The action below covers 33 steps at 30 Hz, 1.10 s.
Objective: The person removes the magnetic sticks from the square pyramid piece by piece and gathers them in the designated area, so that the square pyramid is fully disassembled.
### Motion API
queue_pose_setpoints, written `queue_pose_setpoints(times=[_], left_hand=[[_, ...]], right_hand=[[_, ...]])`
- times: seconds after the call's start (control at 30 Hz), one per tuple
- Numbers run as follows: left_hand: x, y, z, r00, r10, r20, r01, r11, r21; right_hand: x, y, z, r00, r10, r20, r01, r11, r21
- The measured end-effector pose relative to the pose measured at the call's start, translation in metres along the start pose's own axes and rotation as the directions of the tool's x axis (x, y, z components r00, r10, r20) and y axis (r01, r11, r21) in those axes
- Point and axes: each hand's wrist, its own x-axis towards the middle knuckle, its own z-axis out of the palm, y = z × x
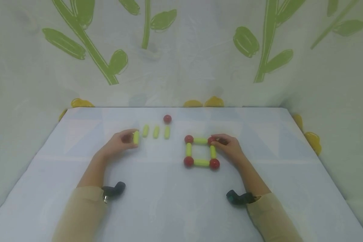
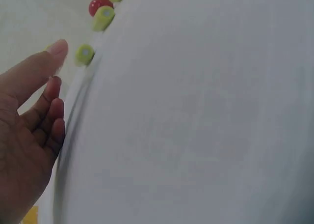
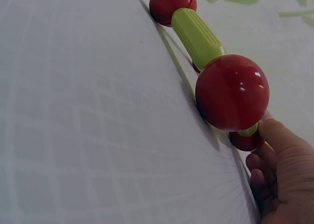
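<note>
My left hand (image 1: 118,143) pinches a yellow-green rod (image 1: 135,138) upright between thumb and fingers, at the left end of a row of similar rods (image 1: 156,132). In the left wrist view the thumb mostly hides what the left hand (image 2: 29,121) holds. With thumb and fingertips, my right hand (image 1: 231,148) grips the far right red ball (image 1: 211,140) of a square frame. Red balls form its corners and yellow-green rods (image 1: 201,163) its sides. The near right ball (image 3: 232,93) looms large in the right wrist view, partly covering the gripped ball (image 3: 247,141).
A loose red ball (image 1: 167,119) lies just behind the rightmost rod (image 1: 167,132) of the row. The white table (image 1: 169,201) ends at a pale wall curtain (image 1: 193,67) with green leaf prints. Dark wrist cameras (image 1: 115,189) sit on both forearms.
</note>
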Motion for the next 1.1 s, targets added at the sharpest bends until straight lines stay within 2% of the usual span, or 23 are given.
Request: queue_pose_setpoints(times=[0.17,0.3,0.43,0.73,0.87,1.1], left_hand=[[0.005,-0.01,-0.014,0.998,-0.054,0.021,0.052,0.996,0.071],[0.016,-0.018,-0.022,0.993,-0.105,0.05,0.098,0.987,0.127],[0.028,-0.021,-0.027,0.989,-0.124,0.084,0.107,0.978,0.178],[0.045,-0.025,-0.027,0.987,-0.144,0.064,0.116,0.936,0.331],[0.046,-0.022,-0.025,0.985,-0.159,0.065,0.127,0.929,0.346],[0.042,-0.011,-0.024,0.98,-0.191,0.052,0.167,0.941,0.294]], right_hand=[[-0.001,0.001,-0.002,1.0,-0.018,-0.006,0.018,1.0,-0.001],[-0.002,0.001,-0.003,1.0,-0.027,-0.009,0.028,1.0,0.01],[-0.003,0.001,-0.003,1.0,-0.022,-0.009,0.022,1.0,0.013],[-0.001,-0.002,-0.001,0.999,-0.034,0.0,0.034,0.999,0.013],[-0.001,-0.001,-0.001,1.0,-0.017,-0.006,0.017,1.0,-0.01],[-0.001,0.0,-0.001,1.0,-0.015,-0.009,0.015,1.0,-0.013]])
